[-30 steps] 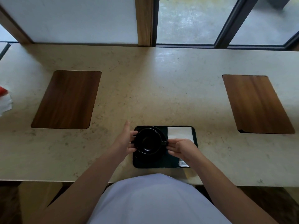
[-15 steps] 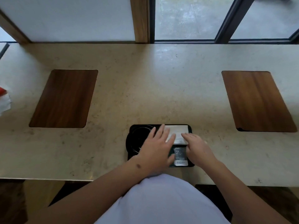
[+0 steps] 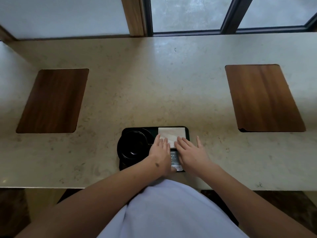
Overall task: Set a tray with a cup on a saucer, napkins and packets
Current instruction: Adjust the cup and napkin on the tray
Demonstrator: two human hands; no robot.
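Observation:
A small black tray (image 3: 154,129) lies near the counter's front edge. On its left half a black cup (image 3: 133,146) stands on a black saucer (image 3: 120,148). A white napkin (image 3: 173,134) covers the tray's back right part. In front of the napkin lies a printed packet (image 3: 175,158), partly hidden between my hands. My left hand (image 3: 160,152) rests flat, fingers spread, on the napkin's left edge. My right hand (image 3: 191,152) lies flat beside it, fingers on the napkin's front right part. Neither hand grips anything.
The beige stone counter (image 3: 154,83) runs wide to both sides. A wooden inlay panel (image 3: 53,100) sits at the left and another wooden panel (image 3: 262,98) at the right. A window frame (image 3: 147,16) stands behind the counter.
Both hands left the cup and moved right onto the napkin. They now lie flat on it, side by side, and the cup shows fully again.

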